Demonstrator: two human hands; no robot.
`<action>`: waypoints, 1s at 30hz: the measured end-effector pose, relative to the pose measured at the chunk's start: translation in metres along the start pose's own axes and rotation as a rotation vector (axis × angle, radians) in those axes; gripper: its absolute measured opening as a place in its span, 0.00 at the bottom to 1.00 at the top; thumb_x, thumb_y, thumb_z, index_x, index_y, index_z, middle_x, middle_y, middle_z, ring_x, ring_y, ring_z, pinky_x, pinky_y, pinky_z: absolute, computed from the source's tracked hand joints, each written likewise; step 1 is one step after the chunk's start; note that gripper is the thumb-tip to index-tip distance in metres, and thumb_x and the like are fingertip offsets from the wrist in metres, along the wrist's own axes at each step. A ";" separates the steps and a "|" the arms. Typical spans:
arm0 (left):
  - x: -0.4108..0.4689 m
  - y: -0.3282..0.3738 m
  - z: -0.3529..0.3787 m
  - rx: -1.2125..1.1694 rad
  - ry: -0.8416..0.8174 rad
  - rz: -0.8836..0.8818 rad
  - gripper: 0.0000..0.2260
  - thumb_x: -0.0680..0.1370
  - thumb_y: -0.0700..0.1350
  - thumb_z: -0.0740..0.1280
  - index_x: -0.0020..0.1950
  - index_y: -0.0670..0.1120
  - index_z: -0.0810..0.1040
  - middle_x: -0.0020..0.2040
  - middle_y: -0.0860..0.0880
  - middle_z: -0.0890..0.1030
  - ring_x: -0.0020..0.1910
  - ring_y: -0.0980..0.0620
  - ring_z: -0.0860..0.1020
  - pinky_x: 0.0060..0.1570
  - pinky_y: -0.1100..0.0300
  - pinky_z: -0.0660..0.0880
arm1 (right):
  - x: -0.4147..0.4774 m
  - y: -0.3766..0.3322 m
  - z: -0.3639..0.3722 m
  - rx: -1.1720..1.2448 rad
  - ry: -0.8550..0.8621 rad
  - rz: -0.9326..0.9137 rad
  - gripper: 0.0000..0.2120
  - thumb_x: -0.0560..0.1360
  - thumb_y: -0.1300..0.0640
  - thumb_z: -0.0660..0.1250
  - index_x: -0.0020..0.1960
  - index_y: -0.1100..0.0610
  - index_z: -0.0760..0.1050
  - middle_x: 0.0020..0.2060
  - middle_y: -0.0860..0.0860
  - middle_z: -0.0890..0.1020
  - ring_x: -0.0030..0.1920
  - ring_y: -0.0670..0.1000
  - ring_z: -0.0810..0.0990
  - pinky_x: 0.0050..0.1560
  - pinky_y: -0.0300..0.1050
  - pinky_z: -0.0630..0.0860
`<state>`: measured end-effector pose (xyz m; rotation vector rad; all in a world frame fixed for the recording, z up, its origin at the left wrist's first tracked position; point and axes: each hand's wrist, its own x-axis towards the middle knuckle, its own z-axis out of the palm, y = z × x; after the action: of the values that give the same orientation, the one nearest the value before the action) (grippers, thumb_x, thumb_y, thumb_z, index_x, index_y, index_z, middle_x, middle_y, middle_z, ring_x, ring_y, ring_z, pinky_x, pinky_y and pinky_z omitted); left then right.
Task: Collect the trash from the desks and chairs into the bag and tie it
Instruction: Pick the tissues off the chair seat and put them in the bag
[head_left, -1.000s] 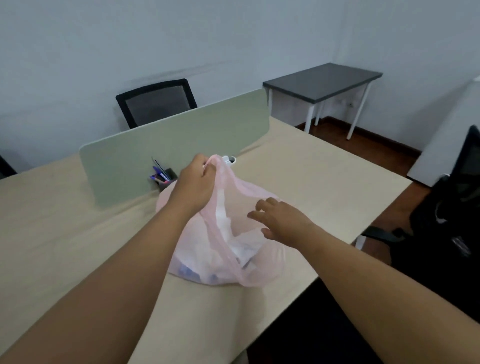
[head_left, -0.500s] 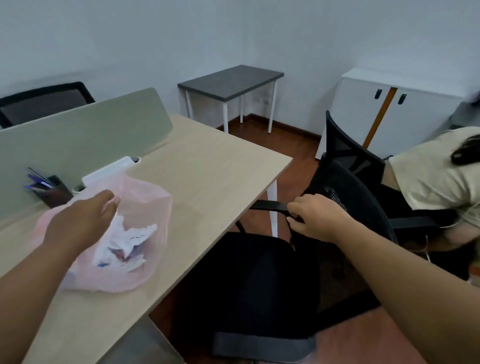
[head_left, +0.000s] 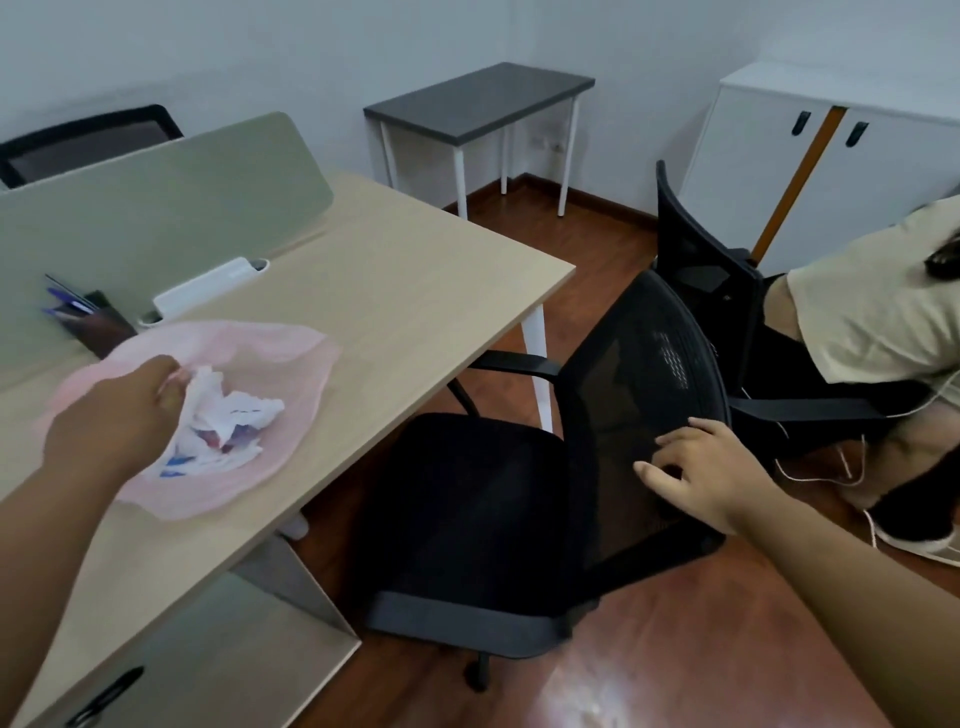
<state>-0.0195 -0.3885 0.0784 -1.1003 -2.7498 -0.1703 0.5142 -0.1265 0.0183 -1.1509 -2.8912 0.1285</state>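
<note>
A pink plastic bag (head_left: 280, 374) lies on the light wooden desk (head_left: 395, 291), open at the top, with crumpled white and blue paper trash (head_left: 223, 431) showing inside. My left hand (head_left: 111, 415) grips the bag's rim at its left side. My right hand (head_left: 701, 473) rests with spread fingers on the mesh backrest of a black office chair (head_left: 623, 395) beside the desk. The chair's seat (head_left: 467, 509) shows nothing on it.
A green divider panel (head_left: 156, 208) runs along the desk's back, with a pen holder (head_left: 88, 317) and a white cable box (head_left: 208, 286) in front. A second black chair (head_left: 711, 270) holds a seated person (head_left: 872, 312). A grey side table (head_left: 478, 98) and white cabinet (head_left: 831, 156) stand behind.
My view has swung right from the desk to the chair. My right hand left the bag, touched the chair's armrest, and now lies on the backrest. My left hand still holds the bag.
</note>
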 end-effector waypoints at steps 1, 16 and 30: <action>-0.005 0.004 -0.004 -0.002 -0.004 -0.004 0.09 0.82 0.54 0.54 0.55 0.53 0.71 0.49 0.34 0.79 0.44 0.34 0.76 0.43 0.45 0.74 | -0.001 -0.004 0.002 0.021 0.007 0.006 0.33 0.72 0.33 0.43 0.43 0.46 0.84 0.50 0.44 0.84 0.61 0.39 0.75 0.71 0.43 0.57; -0.054 0.004 -0.042 -0.059 0.004 -0.133 0.11 0.82 0.48 0.54 0.58 0.48 0.73 0.49 0.35 0.79 0.40 0.42 0.69 0.41 0.52 0.69 | 0.050 -0.131 0.022 0.091 0.113 -0.068 0.28 0.79 0.44 0.46 0.25 0.54 0.65 0.20 0.52 0.73 0.26 0.47 0.72 0.61 0.38 0.59; -0.055 -0.073 -0.054 -0.165 0.043 -0.126 0.11 0.83 0.53 0.55 0.57 0.50 0.72 0.48 0.39 0.80 0.44 0.38 0.77 0.39 0.54 0.68 | 0.118 -0.304 0.025 0.132 -0.037 -0.117 0.19 0.77 0.52 0.54 0.29 0.55 0.58 0.24 0.52 0.61 0.27 0.55 0.56 0.32 0.49 0.54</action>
<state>-0.0244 -0.4871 0.1173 -0.9466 -2.8087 -0.4402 0.2183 -0.2672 0.0190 -0.9663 -2.9209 0.3355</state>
